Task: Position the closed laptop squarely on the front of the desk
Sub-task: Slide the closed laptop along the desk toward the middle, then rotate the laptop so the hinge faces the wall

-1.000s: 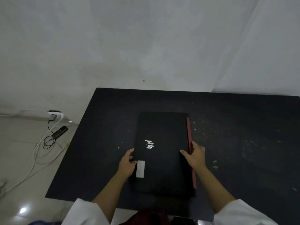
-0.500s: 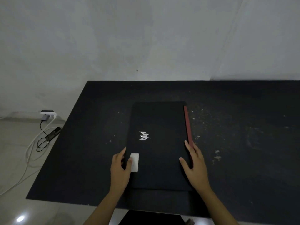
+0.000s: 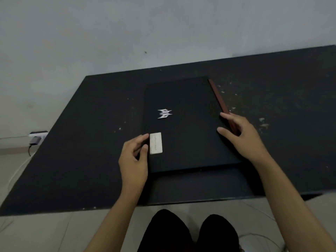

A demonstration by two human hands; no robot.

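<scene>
The closed black laptop [image 3: 185, 128] lies flat on the black desk [image 3: 87, 142], left of the middle, a strip of desk between it and the front edge. Its lid carries a silver logo [image 3: 164, 113], a white sticker [image 3: 156, 145] and a red strip [image 3: 217, 95] along the right side. My left hand [image 3: 134, 160] grips the left edge beside the sticker, thumb tip on the lid. My right hand [image 3: 243, 139] holds the right edge, thumb and forefinger on the lid, other fingers over the red strip. The laptop's front edge runs roughly parallel to the desk's.
A grey wall stands behind the desk. On the floor at the left are a white power strip [image 3: 38, 137] and cables [image 3: 18, 171]. My legs in dark trousers [image 3: 190, 233] are below the desk's front edge. Pale scuff marks [image 3: 263, 122] dot the right desk surface.
The laptop has slid away from the front edge, leaving more desk in front of it. Both hands stayed on its sides. The camera has tilted down and rolled.
</scene>
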